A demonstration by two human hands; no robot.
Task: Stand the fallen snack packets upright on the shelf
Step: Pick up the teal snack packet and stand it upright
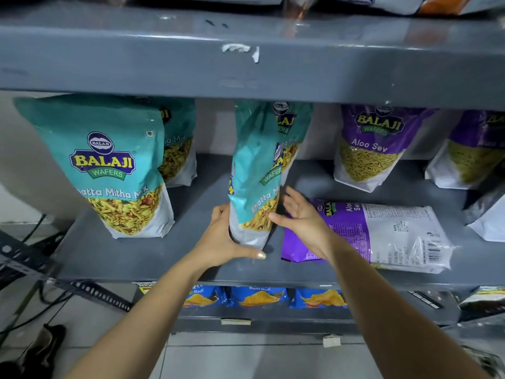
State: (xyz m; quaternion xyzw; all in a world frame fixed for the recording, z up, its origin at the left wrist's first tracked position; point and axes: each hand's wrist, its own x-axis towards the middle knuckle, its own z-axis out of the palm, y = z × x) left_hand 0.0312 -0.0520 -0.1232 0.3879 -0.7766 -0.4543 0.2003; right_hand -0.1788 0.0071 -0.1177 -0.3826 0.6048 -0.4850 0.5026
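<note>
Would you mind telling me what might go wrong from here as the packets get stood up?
The teal packet looks twisted and leans; if the left hand lets go, it may tip over again. The right hand hovers over the purple packet lying flat beside it, which could be nudged toward the shelf edge.

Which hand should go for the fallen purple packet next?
Right hand: it's open and hovers over the flat purple Aloo Sev packet. Left hand is busy gripping the teal packet's base.
</note>
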